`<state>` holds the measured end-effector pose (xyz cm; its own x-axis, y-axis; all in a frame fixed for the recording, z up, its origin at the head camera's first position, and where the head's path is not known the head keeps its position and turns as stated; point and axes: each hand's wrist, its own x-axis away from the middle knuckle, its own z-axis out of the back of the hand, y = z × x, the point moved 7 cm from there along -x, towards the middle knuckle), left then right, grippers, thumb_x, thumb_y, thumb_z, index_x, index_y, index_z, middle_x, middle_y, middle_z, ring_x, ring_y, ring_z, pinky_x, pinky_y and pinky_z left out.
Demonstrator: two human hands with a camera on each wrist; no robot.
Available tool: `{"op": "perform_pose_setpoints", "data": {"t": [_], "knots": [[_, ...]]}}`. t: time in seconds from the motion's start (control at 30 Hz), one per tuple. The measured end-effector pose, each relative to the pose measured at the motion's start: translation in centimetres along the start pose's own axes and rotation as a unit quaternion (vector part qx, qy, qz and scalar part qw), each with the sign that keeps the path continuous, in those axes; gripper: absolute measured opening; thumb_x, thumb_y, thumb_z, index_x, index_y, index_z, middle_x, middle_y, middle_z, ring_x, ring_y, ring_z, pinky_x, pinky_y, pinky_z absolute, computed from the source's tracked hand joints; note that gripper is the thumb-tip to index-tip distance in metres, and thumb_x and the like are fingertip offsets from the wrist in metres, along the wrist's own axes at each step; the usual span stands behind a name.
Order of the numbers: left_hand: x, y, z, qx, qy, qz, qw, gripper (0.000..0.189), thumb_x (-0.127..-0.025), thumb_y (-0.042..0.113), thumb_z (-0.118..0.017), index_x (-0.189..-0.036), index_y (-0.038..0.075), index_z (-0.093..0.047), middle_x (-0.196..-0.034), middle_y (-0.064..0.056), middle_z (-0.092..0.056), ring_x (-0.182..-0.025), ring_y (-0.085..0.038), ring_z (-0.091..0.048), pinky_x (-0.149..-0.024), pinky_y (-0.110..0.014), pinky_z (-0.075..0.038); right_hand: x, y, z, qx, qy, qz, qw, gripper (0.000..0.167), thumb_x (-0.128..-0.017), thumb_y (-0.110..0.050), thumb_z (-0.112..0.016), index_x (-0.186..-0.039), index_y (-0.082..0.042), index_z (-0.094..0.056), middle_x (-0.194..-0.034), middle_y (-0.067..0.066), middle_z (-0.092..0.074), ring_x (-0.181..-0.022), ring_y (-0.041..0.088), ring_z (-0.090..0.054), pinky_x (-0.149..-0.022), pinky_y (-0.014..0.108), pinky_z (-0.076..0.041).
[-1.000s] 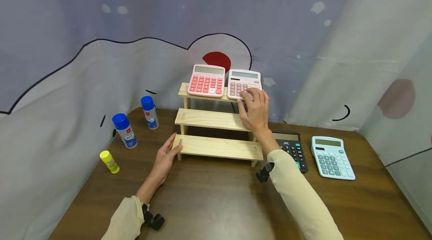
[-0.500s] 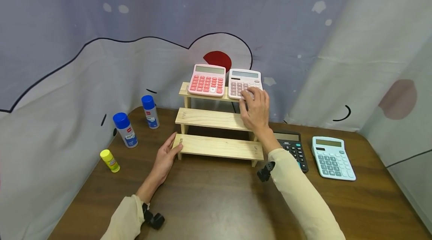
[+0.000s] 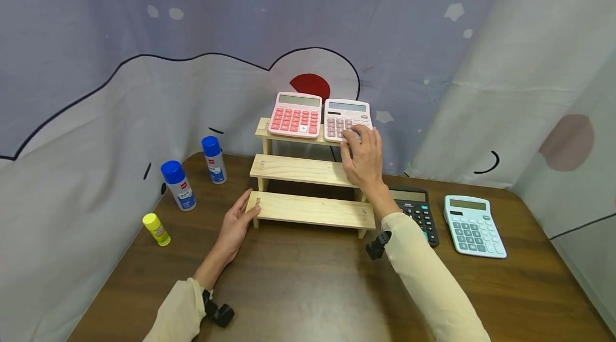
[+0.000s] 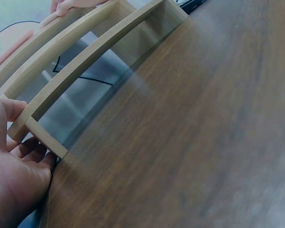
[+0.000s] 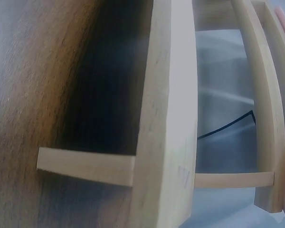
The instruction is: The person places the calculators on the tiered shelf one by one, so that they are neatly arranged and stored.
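A three-step wooden display stand (image 3: pixel 308 208) stands on the table. My left hand (image 3: pixel 236 222) grips the left end of its lowest step, thumb on top; in the left wrist view the fingers (image 4: pixel 33 151) curl beneath that end. On the top step lie a pink calculator (image 3: pixel 295 115) and a white calculator with pinkish keys (image 3: pixel 347 112), side by side, leaning back. My right hand (image 3: pixel 364 160) holds the white calculator at its lower right, fingertips over the keys and thumb at the front edge, hiding that corner. The right wrist view shows mainly the steps of the stand.
Right of the stand lie a black calculator (image 3: pixel 418 214), partly behind my right forearm, and a light blue calculator (image 3: pixel 474 224). Two blue-capped bottles (image 3: pixel 179 187) and a yellow glue stick (image 3: pixel 156 230) stand at the left. A patterned curtain (image 3: pixel 231 21) hangs behind the table.
The white calculator has shifted slightly left with my right hand, narrowing the gap to the pink one. My left hand stays on the stand.
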<state>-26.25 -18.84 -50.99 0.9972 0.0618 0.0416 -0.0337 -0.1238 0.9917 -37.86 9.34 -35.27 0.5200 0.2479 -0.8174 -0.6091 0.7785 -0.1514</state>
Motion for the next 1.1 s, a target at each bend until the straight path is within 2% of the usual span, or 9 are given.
{"op": "perform_pose_setpoints", "data": {"t": [0.2,0.53,0.7,0.9,1.1], "knots": [[0.05,-0.04,0.02,-0.002,-0.001,-0.007,1.0000,0.065,-0.103,0.019,-0.056,-0.159,0.010,-0.024,-0.166,-0.008,-0.020,-0.153,-0.019,-0.019,-0.124,-0.040,-0.022,0.04,-0.06,0.11,0.002,0.012,0.005,0.9999,0.032,-0.097,-0.027,-0.048,-0.115,-0.009,-0.068,-0.125,0.015,-0.059,-0.124,0.033,-0.052,-0.115,0.060,-0.027],[0.05,-0.27,0.10,-0.003,0.000,-0.008,1.0000,0.067,-0.102,0.021,-0.057,-0.159,0.012,-0.024,-0.166,-0.007,-0.019,-0.153,-0.020,-0.018,-0.124,-0.042,-0.022,0.08,0.03,-0.13,0.009,0.006,0.005,0.9999,0.035,-0.097,-0.028,-0.045,-0.117,-0.009,-0.066,-0.127,0.015,-0.058,-0.125,0.033,-0.050,-0.115,0.061,-0.028],[-0.04,0.07,0.02,-0.001,-0.003,-0.013,0.9999,0.067,-0.103,0.021,-0.057,-0.159,0.011,-0.023,-0.167,-0.006,-0.019,-0.153,-0.019,-0.019,-0.123,-0.041,-0.023,-0.13,-0.07,0.02,0.006,0.013,0.011,0.9998,0.035,-0.096,-0.028,-0.046,-0.117,-0.008,-0.066,-0.127,0.015,-0.057,-0.125,0.033,-0.050,-0.114,0.062,-0.028],[-0.22,0.16,-0.03,0.004,-0.001,-0.012,0.9999,0.067,-0.103,0.020,-0.057,-0.159,0.011,-0.023,-0.166,-0.007,-0.020,-0.153,-0.019,-0.020,-0.123,-0.041,-0.023,-0.38,0.02,0.02,-0.002,0.010,0.010,0.9999,0.038,-0.096,-0.034,-0.047,-0.118,-0.008,-0.064,-0.128,0.015,-0.057,-0.126,0.033,-0.049,-0.117,0.055,-0.025],[-0.01,-0.08,-0.20,0.008,-0.003,-0.006,0.9999,0.067,-0.103,0.020,-0.056,-0.159,0.010,-0.023,-0.167,-0.009,-0.019,-0.153,-0.021,-0.020,-0.124,-0.043,-0.022,0.12,0.34,0.30,-0.014,-0.003,-0.007,0.9999,0.046,-0.094,-0.042,-0.049,-0.120,-0.006,-0.063,-0.130,0.015,-0.056,-0.127,0.033,-0.047,-0.118,0.054,-0.024]]}}
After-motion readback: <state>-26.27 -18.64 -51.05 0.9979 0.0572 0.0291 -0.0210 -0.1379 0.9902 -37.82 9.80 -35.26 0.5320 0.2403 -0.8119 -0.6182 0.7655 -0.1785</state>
